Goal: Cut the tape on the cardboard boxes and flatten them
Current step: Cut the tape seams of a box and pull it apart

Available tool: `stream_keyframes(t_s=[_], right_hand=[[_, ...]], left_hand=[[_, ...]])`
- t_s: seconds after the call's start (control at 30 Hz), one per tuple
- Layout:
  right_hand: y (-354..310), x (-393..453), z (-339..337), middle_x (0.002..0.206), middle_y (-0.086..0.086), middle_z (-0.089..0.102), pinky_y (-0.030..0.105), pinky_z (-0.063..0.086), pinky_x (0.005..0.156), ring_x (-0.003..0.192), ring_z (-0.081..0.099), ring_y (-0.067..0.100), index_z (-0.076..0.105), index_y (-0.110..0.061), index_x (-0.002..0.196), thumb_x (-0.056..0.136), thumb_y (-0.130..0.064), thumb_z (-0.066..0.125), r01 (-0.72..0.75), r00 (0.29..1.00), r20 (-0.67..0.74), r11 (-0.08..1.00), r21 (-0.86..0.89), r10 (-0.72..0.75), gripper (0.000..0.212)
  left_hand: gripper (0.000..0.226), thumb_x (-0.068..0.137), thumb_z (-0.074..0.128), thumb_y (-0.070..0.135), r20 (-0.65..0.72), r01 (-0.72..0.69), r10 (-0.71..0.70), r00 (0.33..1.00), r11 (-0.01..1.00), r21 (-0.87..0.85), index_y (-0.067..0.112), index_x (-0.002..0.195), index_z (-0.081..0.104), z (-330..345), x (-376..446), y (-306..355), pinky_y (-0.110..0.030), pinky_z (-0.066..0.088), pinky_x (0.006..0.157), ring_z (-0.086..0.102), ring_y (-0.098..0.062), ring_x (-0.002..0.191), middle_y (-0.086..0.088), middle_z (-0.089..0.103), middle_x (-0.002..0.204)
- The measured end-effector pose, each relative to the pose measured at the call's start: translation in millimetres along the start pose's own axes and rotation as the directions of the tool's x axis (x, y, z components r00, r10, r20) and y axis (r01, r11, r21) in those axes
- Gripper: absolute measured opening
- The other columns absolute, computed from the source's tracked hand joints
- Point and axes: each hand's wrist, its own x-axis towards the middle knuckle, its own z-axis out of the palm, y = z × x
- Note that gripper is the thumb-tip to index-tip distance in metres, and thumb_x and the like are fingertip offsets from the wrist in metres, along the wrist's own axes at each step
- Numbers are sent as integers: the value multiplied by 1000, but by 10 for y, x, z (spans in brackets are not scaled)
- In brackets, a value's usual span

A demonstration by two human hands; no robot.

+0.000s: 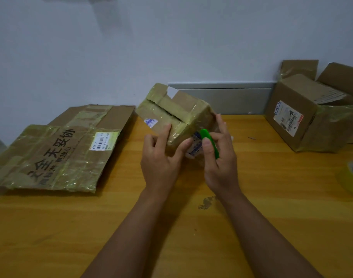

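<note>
A small cardboard box (175,111) wrapped in yellowish tape is tilted up off the wooden table (272,177) at the centre. Its top seam shows a dark slit. My left hand (161,157) grips the box's near corner, index finger lying on its top face and thumb on the near side. My right hand (219,155) holds a green utility knife (209,142) against the box's near right corner, thumb on the handle. The blade is hidden.
A flattened, taped box (57,153) with black characters lies at the left on the table. An open box (312,115) with a shipping label stands at the back right. A yellow tape roll (352,179) sits at the right edge. A grey wall runs behind.
</note>
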Motion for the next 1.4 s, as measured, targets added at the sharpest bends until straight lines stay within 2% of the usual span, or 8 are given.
stream_keyframes(t_s=[0.1, 0.2, 0.4, 0.53, 0.63, 0.93, 1.17, 1.4], right_hand=[[2, -5, 13, 157, -3, 26, 46, 30, 116, 148, 22, 19, 58, -5, 108, 99, -29, 43, -10, 1000, -11, 997, 80, 11, 29], [-17, -7, 9, 155, -12, 26, 56, 34, 110, 146, 26, 18, 57, -21, 106, 99, -32, 44, -32, 999, -39, 990, 140, 38, 19], [-50, -6, 8, 157, -5, 30, 34, 33, 115, 145, 23, 3, 55, -21, 105, 98, -35, 43, -104, 994, -19, 979, 177, 109, 19], [-79, 22, -33, 156, 1, 31, 5, 24, 106, 141, 19, -12, 55, -14, 104, 99, -21, 43, -119, 993, -4, 974, 194, 122, 14], [-119, 27, -44, 155, -4, 32, 14, 28, 110, 144, 22, -2, 53, -24, 107, 100, -22, 43, -90, 996, 17, 969, 229, 89, 13], [-98, -96, 78, 146, -2, 42, 42, 27, 118, 147, 26, 18, 55, -15, 114, 100, -24, 43, 70, 997, -45, 997, 12, -70, 21], [-176, -32, -30, 141, -28, 43, 51, 27, 117, 147, 23, 12, 49, -35, 120, 99, -28, 40, 60, 998, -27, 991, 119, -57, 23], [-139, -26, -46, 140, -7, 51, 56, 29, 115, 146, 26, 15, 54, -19, 117, 98, -25, 43, 98, 995, -7, 992, 77, -98, 22]], left_hand=[[62, 88, 57, 61, -53, -47, 45, 998, 998, -47, 11, 125, 64, -22, 19, 47, -9, 38, 63, 41, -7, 78, 3, 41, 96], [57, 88, 57, 62, -60, -53, 51, 997, 998, -42, 15, 121, 65, -4, 10, 32, -23, 45, 79, 38, -11, 97, 2, 37, 105], [53, 83, 61, 56, 188, -217, 229, 955, 972, -86, 20, 117, 43, -39, -32, 33, -58, 29, 111, 27, -24, 146, -6, 43, 148], [69, 82, 71, 47, 328, -344, 331, 885, 939, -19, 19, 135, 39, -78, 11, -74, -52, 28, 114, 22, -23, 149, -4, 30, 156], [70, 80, 77, 34, 348, -360, 338, 874, 933, -2, 18, 136, 38, -91, 42, -145, -41, 31, 112, 26, -26, 147, -5, 29, 155], [58, 82, 68, 57, 44, -164, 170, 985, 980, -112, 15, 115, 45, -40, -29, -21, -53, 37, 111, 27, -32, 146, -18, 29, 155], [92, 79, 57, 73, 207, -82, 139, 969, 961, -262, 23, 147, 22, -174, -27, 6, -33, 39, 106, 28, -23, 144, -4, 15, 162], [70, 90, 46, 56, 205, 76, -18, 979, 957, -279, 38, 152, 18, -149, 115, -33, -41, 35, 112, 29, -19, 137, 11, 23, 140]])
